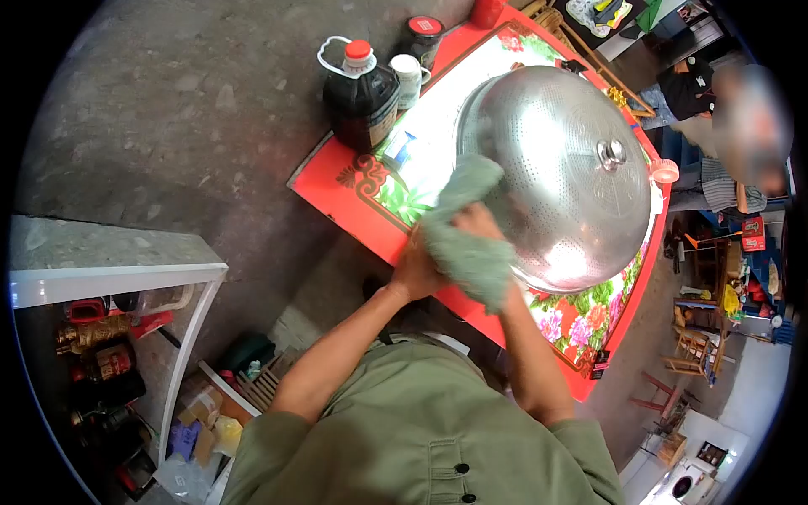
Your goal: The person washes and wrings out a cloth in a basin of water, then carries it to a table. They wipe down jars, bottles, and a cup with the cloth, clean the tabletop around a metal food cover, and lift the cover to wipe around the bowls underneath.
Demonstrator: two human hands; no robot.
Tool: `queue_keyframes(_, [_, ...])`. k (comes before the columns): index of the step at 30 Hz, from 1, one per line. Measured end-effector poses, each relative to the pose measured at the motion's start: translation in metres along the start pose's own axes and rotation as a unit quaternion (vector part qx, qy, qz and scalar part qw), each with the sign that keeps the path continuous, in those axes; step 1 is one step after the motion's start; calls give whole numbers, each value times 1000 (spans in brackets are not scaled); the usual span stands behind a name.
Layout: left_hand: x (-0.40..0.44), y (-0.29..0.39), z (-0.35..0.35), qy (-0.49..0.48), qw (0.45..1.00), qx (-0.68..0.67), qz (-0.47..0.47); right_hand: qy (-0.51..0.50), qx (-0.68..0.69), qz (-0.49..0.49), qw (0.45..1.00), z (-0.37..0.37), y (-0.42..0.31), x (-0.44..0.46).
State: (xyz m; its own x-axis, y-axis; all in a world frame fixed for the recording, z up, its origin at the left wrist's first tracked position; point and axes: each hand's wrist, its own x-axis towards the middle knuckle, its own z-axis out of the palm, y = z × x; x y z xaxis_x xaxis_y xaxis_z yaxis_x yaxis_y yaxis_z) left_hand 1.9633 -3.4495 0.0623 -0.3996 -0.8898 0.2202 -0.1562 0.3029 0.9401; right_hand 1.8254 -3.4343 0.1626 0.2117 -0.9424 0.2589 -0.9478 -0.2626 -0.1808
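Observation:
A grey-green cloth [471,244] is bunched between my two hands, over the near edge of a red table with a flowered top [337,181]. My left hand [418,265] grips the cloth from its left side. Partly covered by the cloth, my right hand [478,220] is closed on it too. Just beyond and to the right of my hands, a large domed metal lid [560,168] with small holes and a round knob stands on the table. Some of the cloth's upper end overlaps the lid's left edge.
On the table's far left stand a dark jug [360,101] with a red cap, a white mug [407,82] and a dark jar [423,40]. A shelf unit [194,278] is at the left. Two people are at the upper right, near wooden chairs.

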Motion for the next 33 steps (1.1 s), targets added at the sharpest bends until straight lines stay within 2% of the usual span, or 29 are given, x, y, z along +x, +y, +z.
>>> queue_keyframes(1, [-17, -33, 19, -16, 986, 159, 56, 17, -28, 66, 997, 23, -18, 0])
queue_keyframes(2, [-26, -51, 28, -32, 942, 315, 113, 13, -26, 68, 997, 22, -25, 2])
queue_keyframes(3, [-19, -40, 23, -31, 942, 316, 109, -7, -6, 92, 996, 16, -30, 8])
queue_keyframes(5, [-1, 12, 4, -104, 973, 207, 12, -36, 19, 123, 992, 14, -31, 7])
queue_keyframes(6, [4, 29, 8, -101, 946, 305, 37, -51, 28, 119, 991, 14, -23, 12])
queue_keyframes(7, [8, 28, 12, -99, 946, 305, 42, -61, 36, 109, 991, 14, -13, 21])
queue_keyframes(9, [3, 13, 20, -143, 968, 204, -2, -44, 46, 95, 993, 26, 2, 30])
queue_keyframes(11, [-40, -55, 41, -115, 991, -60, -39, -55, 84, 137, 985, 43, 19, 41])
queue_keyframes(13, [-32, -43, 39, -131, 974, 184, 10, -10, 99, 121, 988, 47, 26, 47])
queue_keyframes(16, [-21, -14, 35, -106, 984, 143, 4, -47, 99, 156, 982, 41, 28, 40])
queue_keyframes(17, [-21, -1, 33, -106, 983, 147, 4, -32, 74, 104, 991, 32, 19, 25])
queue_keyframes(18, [-16, 14, 28, -146, 966, 206, -52, -14, 48, 51, 997, 21, 10, 13])
queue_keyframes(19, [-13, 22, 26, -184, 941, 263, -109, -42, 101, 79, 991, 12, 5, 0])
queue_keyframes(20, [-32, -19, 42, -94, 981, 170, -19, 8, 80, 49, 996, 11, 4, -15])
queue_keyframes(21, [-33, -14, 42, -95, 980, 172, -22, 57, 59, 19, 996, 12, 4, -24])
queue_keyframes(23, [-28, 2, 41, -40, 973, 219, 64, 41, 77, 17, 996, 7, 5, -31])
queue_keyframes(24, [-29, 1, 41, -43, 978, 197, 61, 22, 92, 15, 995, 4, 5, -37])
queue_keyframes(25, [-25, 11, 38, -113, 954, 278, -1, 27, 106, 17, 994, 6, 10, -32])
queue_keyframes(27, [-22, 20, 36, -69, 971, 225, 32, -50, 146, 133, 979, 16, 21, -19])
queue_keyframes(28, [-23, 21, 38, -10, 988, 142, 52, -46, 149, 140, 978, 22, 34, -11])
queue_keyframes(29, [-24, 16, 39, -15, 988, 145, 52, -79, 268, 201, 939, 31, 49, -6])
queue_keyframes(30, [-29, 8, 38, -12, 996, 86, 6, -112, 384, 258, 879, 39, 58, -10])
queue_keyframes(31, [-28, 8, 39, -8, 999, 26, -38, -108, 387, 262, 877, 46, 63, -16])
queue_keyframes(33, [-28, 12, 45, 16, 1000, 7, -15, -101, 638, 258, 719, 56, 71, -26])
